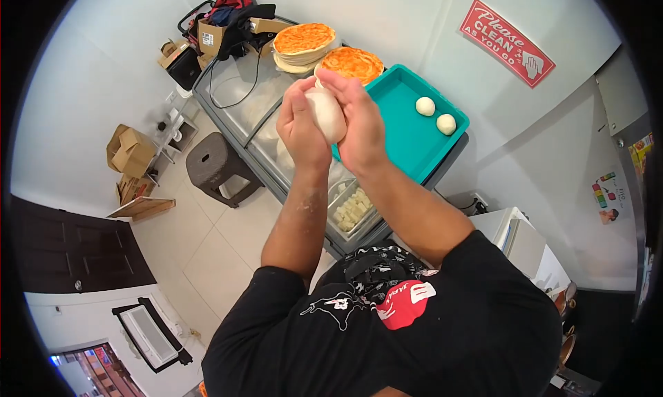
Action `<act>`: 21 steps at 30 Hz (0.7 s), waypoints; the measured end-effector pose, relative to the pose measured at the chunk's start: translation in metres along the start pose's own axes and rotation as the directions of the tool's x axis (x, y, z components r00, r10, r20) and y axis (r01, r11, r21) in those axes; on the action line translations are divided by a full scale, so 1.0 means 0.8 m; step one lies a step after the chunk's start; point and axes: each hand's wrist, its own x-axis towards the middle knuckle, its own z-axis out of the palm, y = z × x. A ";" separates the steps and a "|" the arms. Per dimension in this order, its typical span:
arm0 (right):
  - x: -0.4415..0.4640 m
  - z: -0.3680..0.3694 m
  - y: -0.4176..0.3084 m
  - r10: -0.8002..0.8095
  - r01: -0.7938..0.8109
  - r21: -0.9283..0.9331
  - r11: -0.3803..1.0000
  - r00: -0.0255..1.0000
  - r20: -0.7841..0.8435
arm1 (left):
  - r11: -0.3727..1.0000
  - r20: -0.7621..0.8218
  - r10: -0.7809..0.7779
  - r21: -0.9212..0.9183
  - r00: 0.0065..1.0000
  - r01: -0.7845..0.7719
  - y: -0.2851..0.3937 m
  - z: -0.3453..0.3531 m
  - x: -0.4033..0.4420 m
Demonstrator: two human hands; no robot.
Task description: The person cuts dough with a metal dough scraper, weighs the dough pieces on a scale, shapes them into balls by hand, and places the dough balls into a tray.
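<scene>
A smooth, pale dough ball (326, 117) is cupped between my two hands, above the table. My left hand (304, 128) wraps its left side, fingers pointing up and away. Against the right side presses my right hand (360, 121), its fingers angled over the top. Just right of my hands lies a teal tray (397, 121) with two smaller dough balls inside, one dough ball (425, 106) beside another dough ball (446, 124). Behind my fingertips is a round base spread with orange sauce (352, 64).
A stack of sauced bases (304, 39) stands at the table's far side. Nearer me is a clear container of pale cubes (352, 209). A dark stool (222, 168) stands left of the table (238, 86); a black cable (238, 105) trails over its top. A wall (476, 121) borders the right.
</scene>
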 end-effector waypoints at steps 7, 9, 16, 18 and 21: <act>-0.014 0.005 -0.002 0.118 -0.116 0.269 0.956 0.993 0.007 | 0.932 0.078 0.279 0.219 0.957 -0.290 0.015 0.017 0.009; -0.028 0.007 0.006 0.100 -0.081 0.294 0.952 0.994 -0.052 | 0.991 0.005 0.038 0.132 0.999 -0.038 0.028 0.027 -0.038; 0.001 -0.029 -0.004 0.166 -0.122 0.287 0.950 0.977 -0.135 | 0.849 0.174 -0.477 -0.162 0.861 0.503 0.007 0.009 -0.038; 0.003 -0.042 -0.020 0.132 -0.087 0.271 0.959 0.980 -0.151 | 0.944 0.311 -0.325 0.169 0.893 0.285 0.008 -0.018 -0.059; 0.005 -0.037 -0.030 0.082 -0.031 0.256 0.966 0.978 -0.191 | 0.952 0.375 -0.263 0.249 0.889 0.177 -0.001 -0.018 -0.047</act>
